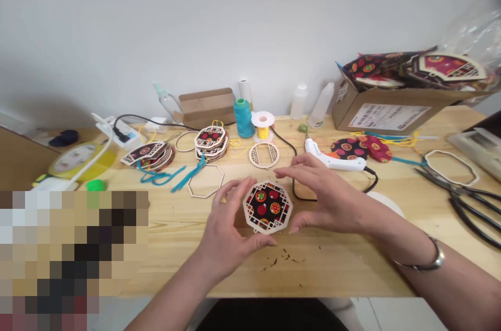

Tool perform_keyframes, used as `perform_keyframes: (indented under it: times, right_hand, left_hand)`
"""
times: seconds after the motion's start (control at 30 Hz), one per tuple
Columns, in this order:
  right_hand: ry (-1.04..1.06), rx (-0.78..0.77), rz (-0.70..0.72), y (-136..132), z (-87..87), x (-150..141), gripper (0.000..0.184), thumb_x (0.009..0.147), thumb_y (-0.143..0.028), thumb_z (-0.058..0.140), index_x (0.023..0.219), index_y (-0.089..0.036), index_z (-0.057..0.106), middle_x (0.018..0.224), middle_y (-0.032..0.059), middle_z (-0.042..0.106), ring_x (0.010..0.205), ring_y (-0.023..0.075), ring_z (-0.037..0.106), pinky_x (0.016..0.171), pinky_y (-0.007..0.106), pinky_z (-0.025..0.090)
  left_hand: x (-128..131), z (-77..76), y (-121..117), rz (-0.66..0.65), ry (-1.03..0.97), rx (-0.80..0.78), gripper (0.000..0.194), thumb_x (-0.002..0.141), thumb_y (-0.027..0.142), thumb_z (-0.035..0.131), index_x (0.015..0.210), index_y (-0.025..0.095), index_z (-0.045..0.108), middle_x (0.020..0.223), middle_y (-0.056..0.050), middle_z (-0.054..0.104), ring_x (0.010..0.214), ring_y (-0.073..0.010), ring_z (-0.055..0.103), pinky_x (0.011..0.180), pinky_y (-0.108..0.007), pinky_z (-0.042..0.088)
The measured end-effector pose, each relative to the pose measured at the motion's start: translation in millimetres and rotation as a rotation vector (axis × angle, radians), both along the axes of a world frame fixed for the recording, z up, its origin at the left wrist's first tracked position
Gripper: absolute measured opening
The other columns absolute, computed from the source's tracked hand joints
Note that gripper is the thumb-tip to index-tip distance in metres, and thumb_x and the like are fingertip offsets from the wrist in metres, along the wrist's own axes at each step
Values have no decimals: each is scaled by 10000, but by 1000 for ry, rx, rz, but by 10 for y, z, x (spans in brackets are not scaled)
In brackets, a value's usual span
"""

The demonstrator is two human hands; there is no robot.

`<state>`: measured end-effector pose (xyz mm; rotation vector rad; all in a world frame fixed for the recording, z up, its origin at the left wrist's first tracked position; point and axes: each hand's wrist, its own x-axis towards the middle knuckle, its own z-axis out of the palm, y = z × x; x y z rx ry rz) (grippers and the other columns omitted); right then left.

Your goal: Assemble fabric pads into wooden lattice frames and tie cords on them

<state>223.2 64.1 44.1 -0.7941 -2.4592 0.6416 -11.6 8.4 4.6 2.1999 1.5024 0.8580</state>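
Observation:
An octagonal wooden ornament (pixel 267 207) with black fabric dotted in red, orange and green shows between my two hands, just above the wooden table (pixel 336 263). My left hand (pixel 227 229) grips its left and lower edge with curled fingers and thumb. My right hand (pixel 326 195) holds its right side, fingers arched over the top and thumb at the lower rim.
Behind lie an empty wooden octagon frame (pixel 206 181), a stack of finished ornaments (pixel 211 143), a round wooden frame (pixel 264 154), teal thread (pixel 243 118), a white glue gun (pixel 335 157), scissors (pixel 465 200) and a cardboard box (pixel 387 106) of fabric pieces. Yellow tape (pixel 80 161) sits left.

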Motion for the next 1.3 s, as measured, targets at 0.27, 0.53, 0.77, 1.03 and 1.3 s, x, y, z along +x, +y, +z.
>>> perform_keyframes:
  times: [0.27, 0.53, 0.77, 1.03, 1.3]
  right_hand:
    - [-1, -36, -4, 37, -71, -17, 729, 688, -532, 698, 1275, -149, 498, 1134, 146, 583, 1067, 258, 432, 888, 406, 436]
    - [134, -22, -11, 145, -177, 9, 428, 777, -325, 684, 1175, -205, 579, 880, 52, 659, 939, 211, 467, 847, 372, 437]
    - [3, 20, -65, 146, -95, 57, 380, 777, -385, 667, 1084, -166, 622, 948, 110, 599, 960, 229, 475, 840, 375, 438]
    - [-293, 68, -89, 77, -84, 9, 461, 708, -530, 678, 971, -153, 654, 910, 129, 593, 970, 281, 467, 790, 408, 410]
    - [-338, -46, -104, 62, -61, -30, 141, 840, -249, 558, 836, -192, 687, 801, 79, 560, 874, 210, 492, 728, 309, 408]
  left_hand:
    - [-4, 0, -1, -25, -29, 26, 978, 566, 608, 728, 1388, 282, 310, 1314, -97, 531, 1259, -311, 376, 1036, -517, 331]
    - [-29, -41, -16, 37, -292, -153, 697, 742, 376, 700, 1352, 311, 370, 1175, -30, 647, 1110, -208, 567, 971, -382, 406]
    - [-158, -22, 18, 230, -236, -41, 476, 835, 233, 554, 1298, 236, 447, 1112, -53, 642, 1011, -193, 543, 861, -344, 428]
    - [-149, 9, 19, 110, 112, 111, 126, 778, 175, 574, 895, 182, 622, 851, -44, 644, 890, -219, 495, 860, -389, 390]
    - [-157, -11, 14, 122, 157, 57, 72, 763, 155, 556, 775, 196, 615, 730, -27, 597, 823, -222, 467, 792, -388, 378]
